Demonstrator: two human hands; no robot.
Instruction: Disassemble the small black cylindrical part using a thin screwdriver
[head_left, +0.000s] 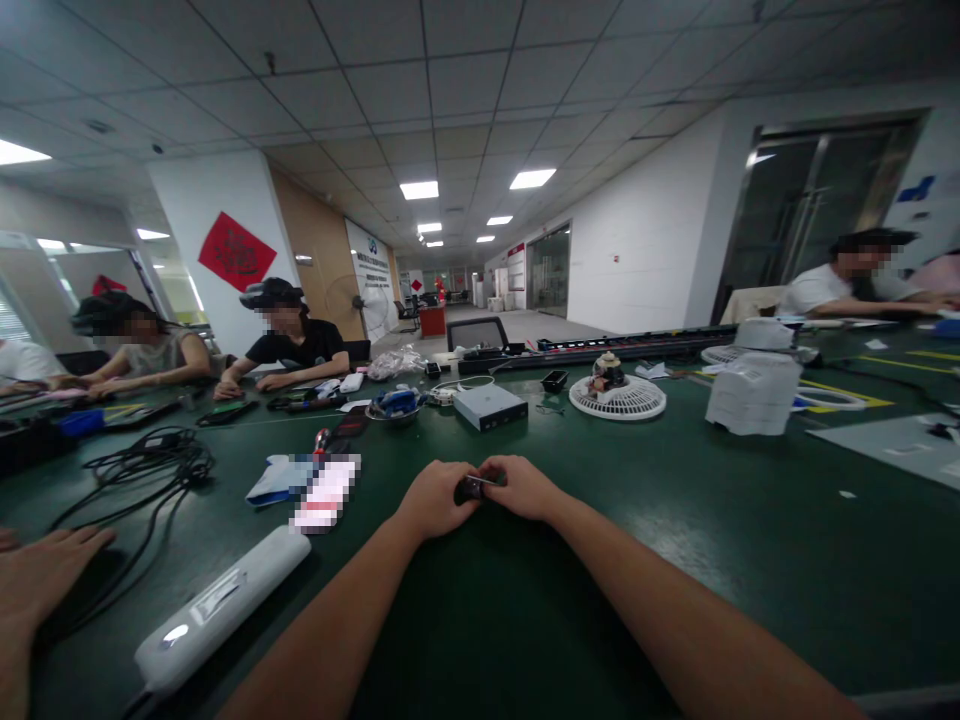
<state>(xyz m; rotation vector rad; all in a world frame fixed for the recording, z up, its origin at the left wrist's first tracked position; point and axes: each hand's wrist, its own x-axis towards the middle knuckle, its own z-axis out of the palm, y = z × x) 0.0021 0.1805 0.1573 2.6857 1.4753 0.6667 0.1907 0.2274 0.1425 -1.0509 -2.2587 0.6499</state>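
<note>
You are looking down a long office workroom, under a white tiled drop ceiling (420, 90) with glowing square panel lights (418, 190), past a pale grey floor (525, 325) toward dark glass double doors (817, 205).

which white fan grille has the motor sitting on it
The left grille, with the fan motor on its centre; the farther-right grille has only white plastic housing by it.

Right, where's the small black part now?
The small black part sits between the left hand and right hand, centre of the head view, below the silver box.

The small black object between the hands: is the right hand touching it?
Touching: the head view shows the right hand against the small black object.
</note>
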